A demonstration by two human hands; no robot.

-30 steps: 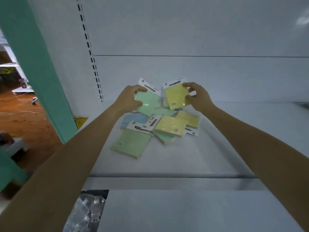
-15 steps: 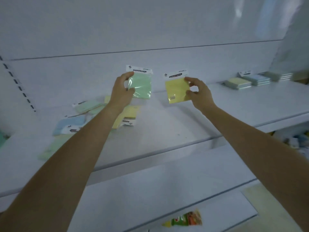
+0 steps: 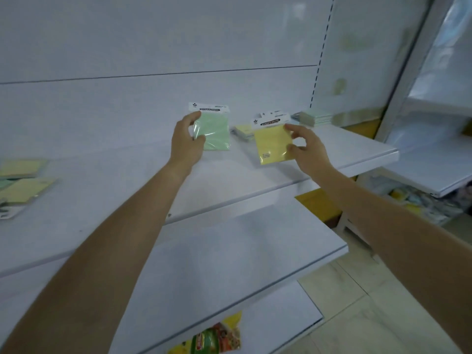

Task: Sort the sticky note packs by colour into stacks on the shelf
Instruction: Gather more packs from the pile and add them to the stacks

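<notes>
My left hand (image 3: 187,140) holds a green sticky note pack (image 3: 214,131) upright above the white shelf (image 3: 127,200). My right hand (image 3: 305,146) grips a yellow sticky note pack (image 3: 272,143) by its right edge, just right of the green one. Behind the yellow pack, sorted stacks lie on the shelf: a yellow-topped stack (image 3: 242,130), partly hidden, and a greenish stack (image 3: 315,117) further right. The unsorted pile of packs (image 3: 21,182) lies at the far left edge.
A lower white shelf (image 3: 229,251) juts out beneath. A colourful snack packet (image 3: 212,338) lies on the bottom shelf. To the right stand another shelving unit (image 3: 434,159), yellow boxes (image 3: 319,208) and bagged goods (image 3: 421,203) on the tiled floor.
Both hands carried their packs rightward from the pile, now at the far left. The yellow pack has come close in front of the sorted stacks. My view turned right.
</notes>
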